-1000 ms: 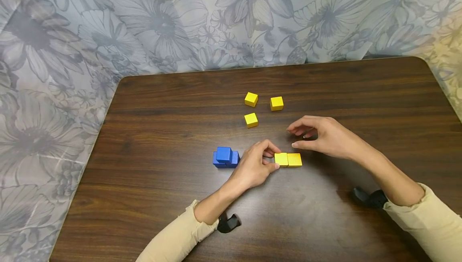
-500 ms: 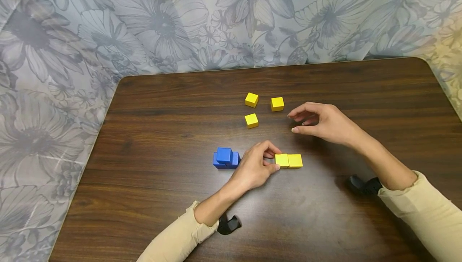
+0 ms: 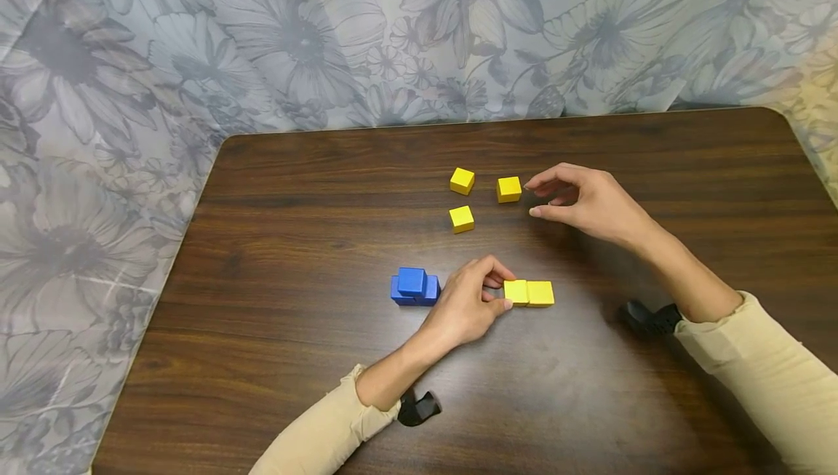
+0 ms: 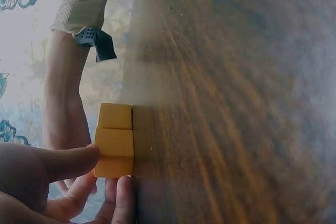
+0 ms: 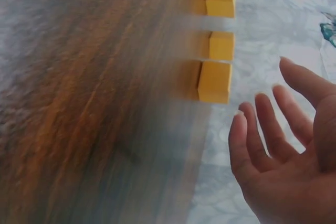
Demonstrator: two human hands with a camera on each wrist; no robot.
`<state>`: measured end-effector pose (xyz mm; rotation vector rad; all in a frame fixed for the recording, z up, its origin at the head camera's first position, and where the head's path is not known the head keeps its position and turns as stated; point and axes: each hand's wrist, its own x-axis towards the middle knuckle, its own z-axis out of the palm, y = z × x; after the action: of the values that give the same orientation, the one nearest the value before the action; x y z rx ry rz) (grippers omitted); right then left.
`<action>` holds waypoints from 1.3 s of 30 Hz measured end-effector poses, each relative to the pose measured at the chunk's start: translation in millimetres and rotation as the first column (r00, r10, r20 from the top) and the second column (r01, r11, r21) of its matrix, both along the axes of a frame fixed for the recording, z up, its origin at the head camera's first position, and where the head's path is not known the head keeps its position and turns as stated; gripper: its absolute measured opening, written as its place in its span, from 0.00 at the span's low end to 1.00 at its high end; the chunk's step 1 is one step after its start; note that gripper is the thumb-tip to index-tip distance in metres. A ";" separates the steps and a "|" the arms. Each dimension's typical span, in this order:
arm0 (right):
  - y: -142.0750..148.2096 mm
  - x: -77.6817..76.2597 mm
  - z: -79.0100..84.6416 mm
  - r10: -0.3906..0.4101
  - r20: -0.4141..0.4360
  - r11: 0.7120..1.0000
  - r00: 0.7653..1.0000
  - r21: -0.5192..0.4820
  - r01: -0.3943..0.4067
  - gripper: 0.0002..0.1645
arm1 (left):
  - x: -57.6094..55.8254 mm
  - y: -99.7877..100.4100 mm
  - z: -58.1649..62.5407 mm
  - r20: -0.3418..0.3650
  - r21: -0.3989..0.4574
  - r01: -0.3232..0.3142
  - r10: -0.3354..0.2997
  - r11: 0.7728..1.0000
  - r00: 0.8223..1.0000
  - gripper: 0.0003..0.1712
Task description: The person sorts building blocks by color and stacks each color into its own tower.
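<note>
My left hand [image 3: 466, 302] pinches the left one of two yellow blocks [image 3: 516, 293] that lie side by side on the table. In the left wrist view its thumb lies against the nearer yellow block [image 4: 114, 153], with other fingers at that block's near end. Flush behind it is the second yellow block [image 4: 115, 116]. My right hand [image 3: 599, 202] holds nothing; its thumb and fingers are spread just right of a loose yellow block [image 3: 508, 190]. The right wrist view shows that hand [image 5: 286, 166] with fingers loosely bent, apart from three yellow blocks [image 5: 215, 83].
Two more loose yellow blocks, a back one [image 3: 462, 181] and a front one [image 3: 461, 220], lie at centre back. Left of my left hand stand blue blocks [image 3: 412, 282], one stacked on top. A floral cloth [image 3: 301, 46] hangs behind the table's [image 3: 294, 206] far edge.
My right hand has moved away from the yellow pair, toward the far side, and is now beside the right-hand loose yellow block. My left hand keeps its place on the pair.
</note>
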<state>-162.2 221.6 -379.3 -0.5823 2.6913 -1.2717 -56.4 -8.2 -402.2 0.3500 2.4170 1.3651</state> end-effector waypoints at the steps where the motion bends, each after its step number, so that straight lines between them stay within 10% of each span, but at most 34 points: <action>1: 0.3 -1.1 0.4 -0.009 0.009 1.000 1.000 -0.001 0.009 0.22 | 0.1 0.6 0.0 0.001 0.001 -0.001 0.001 1.000 1.000 0.14; 39: -14.3 -44.4 -20.4 0.009 0.094 0.998 0.996 0.057 -0.015 0.20 | -0.1 0.4 -1.9 0.004 -0.015 -0.015 0.015 1.000 1.000 0.15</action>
<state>-206.6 207.3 -399.7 -0.5173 2.6342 -1.1830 -56.5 -7.7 -404.1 0.3263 2.4298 1.3523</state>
